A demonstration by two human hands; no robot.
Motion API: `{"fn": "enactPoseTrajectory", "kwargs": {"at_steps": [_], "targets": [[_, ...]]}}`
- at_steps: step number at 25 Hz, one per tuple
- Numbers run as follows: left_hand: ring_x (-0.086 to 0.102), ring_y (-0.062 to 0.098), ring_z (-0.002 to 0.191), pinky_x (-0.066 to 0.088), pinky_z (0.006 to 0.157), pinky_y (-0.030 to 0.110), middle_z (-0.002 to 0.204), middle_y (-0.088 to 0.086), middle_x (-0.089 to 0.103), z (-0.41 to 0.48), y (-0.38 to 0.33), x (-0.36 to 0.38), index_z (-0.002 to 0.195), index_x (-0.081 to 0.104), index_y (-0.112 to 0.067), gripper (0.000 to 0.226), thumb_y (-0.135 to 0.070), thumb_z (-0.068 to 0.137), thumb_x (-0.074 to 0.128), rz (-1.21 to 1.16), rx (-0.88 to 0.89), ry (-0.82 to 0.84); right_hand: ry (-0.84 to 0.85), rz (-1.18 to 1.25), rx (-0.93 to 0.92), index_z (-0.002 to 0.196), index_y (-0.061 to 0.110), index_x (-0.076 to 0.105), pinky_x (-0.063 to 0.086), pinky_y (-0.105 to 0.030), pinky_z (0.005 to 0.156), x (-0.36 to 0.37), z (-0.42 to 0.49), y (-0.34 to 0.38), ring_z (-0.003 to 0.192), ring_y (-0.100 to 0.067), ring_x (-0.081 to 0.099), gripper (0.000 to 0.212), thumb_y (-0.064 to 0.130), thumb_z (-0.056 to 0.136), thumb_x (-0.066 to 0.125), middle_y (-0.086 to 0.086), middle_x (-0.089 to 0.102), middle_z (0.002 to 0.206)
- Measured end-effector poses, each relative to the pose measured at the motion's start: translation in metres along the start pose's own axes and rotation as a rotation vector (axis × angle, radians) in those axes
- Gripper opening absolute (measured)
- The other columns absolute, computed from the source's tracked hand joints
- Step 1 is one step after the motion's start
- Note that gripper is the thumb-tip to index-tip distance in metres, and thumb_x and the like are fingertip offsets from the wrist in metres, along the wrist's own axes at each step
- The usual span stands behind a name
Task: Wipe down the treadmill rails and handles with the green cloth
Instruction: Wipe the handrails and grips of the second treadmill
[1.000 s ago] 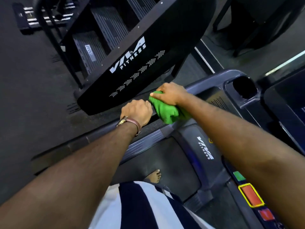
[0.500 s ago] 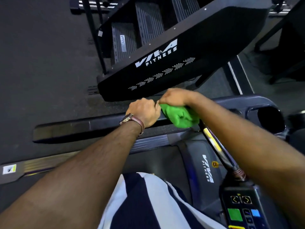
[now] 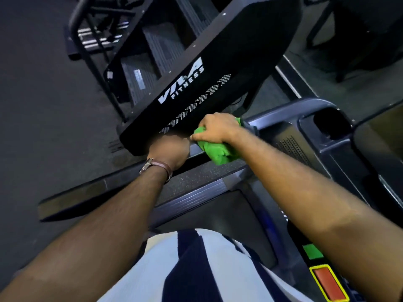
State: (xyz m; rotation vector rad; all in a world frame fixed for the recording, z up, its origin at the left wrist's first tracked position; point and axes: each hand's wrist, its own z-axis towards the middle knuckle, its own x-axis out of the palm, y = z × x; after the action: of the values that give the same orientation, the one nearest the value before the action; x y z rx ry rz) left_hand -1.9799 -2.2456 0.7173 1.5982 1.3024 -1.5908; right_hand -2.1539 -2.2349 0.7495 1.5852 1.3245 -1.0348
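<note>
On the treadmill [image 3: 196, 194], the left rail [image 3: 87, 195] reached out from the console [image 3: 290, 144] corner. My left hand [image 3: 170, 149] curled round it, blurred, just beside my right hand [image 3: 218, 127], which clutched the green cloth [image 3: 218, 152] against the rail, with most of the cloth bulging below my palm. It looked soft, light and prone to slipping, so it was best held wadded.

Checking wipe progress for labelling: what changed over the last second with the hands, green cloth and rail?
Little beyond the camera swinging. The right hand still grips the bunched green cloth on the dark treadmill handrail, close beside the left hand, which still grips that rail; its blur hints at slight motion. Nothing taken up or let go.
</note>
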Motion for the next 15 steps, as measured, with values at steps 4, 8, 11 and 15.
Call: {"fn": "enactPoseTrajectory", "kwargs": {"at_steps": [4,8,11,15], "targets": [[0.062,0.04,0.087,0.046,0.071,0.037,0.093,0.017,0.068,-0.003,0.002,0.001,0.089,0.067,-0.01,0.051,-0.046,0.093,0.03,-0.011,0.018,-0.018,-0.727,0.233,0.078,0.118,0.024,0.065,0.034,-0.042,0.104,0.08,-0.057,0.003,0.122,-0.021,0.055,0.045,0.056,0.091,0.051,0.002,0.066,0.124],[0.062,0.041,0.089,0.047,0.074,0.039,0.095,0.017,0.067,-0.004,0.002,-0.001,0.091,0.067,-0.01,0.052,-0.045,0.093,0.028,-0.037,0.017,0.016,-0.853,1.192,0.528,0.154,0.021,0.014,0.005,-0.038,0.123,0.138,-0.058,0.088,0.151,-0.017,0.002,0.063,0.038,0.1,0.04,-0.002,0.004,0.164],[0.061,0.041,0.09,0.047,0.076,0.039,0.097,0.018,0.067,-0.004,0.003,-0.001,0.094,0.067,-0.009,0.054,-0.045,0.094,0.027,-0.058,0.042,0.027,-0.82,1.755,0.729,0.156,0.029,0.002,0.013,-0.033,0.123,0.136,-0.045,0.114,0.15,-0.009,0.009,0.066,0.045,0.1,0.034,0.008,0.0,0.164],[0.06,0.042,0.096,0.046,0.079,0.04,0.103,0.021,0.066,-0.005,0.006,-0.003,0.101,0.067,-0.005,0.054,-0.042,0.097,0.026,-0.055,0.077,0.049,-0.778,2.268,1.015,0.148,0.028,0.036,0.031,-0.044,0.115,0.12,-0.026,0.084,0.137,-0.017,0.039,0.075,0.07,0.086,0.036,0.007,0.036,0.154]]}}
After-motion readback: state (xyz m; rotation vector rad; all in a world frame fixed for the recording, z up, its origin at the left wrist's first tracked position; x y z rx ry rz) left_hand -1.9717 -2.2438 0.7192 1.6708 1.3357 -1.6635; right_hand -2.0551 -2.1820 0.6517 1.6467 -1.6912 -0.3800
